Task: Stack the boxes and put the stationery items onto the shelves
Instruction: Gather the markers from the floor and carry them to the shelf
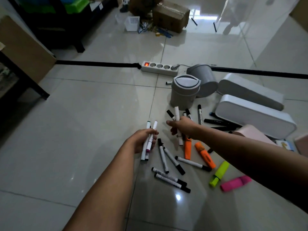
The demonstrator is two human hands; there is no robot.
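While reaching over the tiled floor (83, 130): left hand (143, 139) curled round two white markers (149, 140), right hand (182, 126) clamped on more markers (177, 114), long axes running away from the camera, caps up. Below, loose whiteboard markers (171, 179), orange highlighters (205, 155), yellow highlighter (220, 173), pink highlighter (235, 183). Beyond, grey lidded bin (184, 92), white boxes (255, 115), power strip (159, 68).

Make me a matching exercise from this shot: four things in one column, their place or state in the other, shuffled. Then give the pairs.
Things:
1. left hand
2. pink highlighter
3. power strip
4. lidded bin

Place or state:
A. upright on the floor
B. switch glowing red
C. grips white markers
D. lying beside the yellow highlighter

Pairs: 1-C, 2-D, 3-B, 4-A
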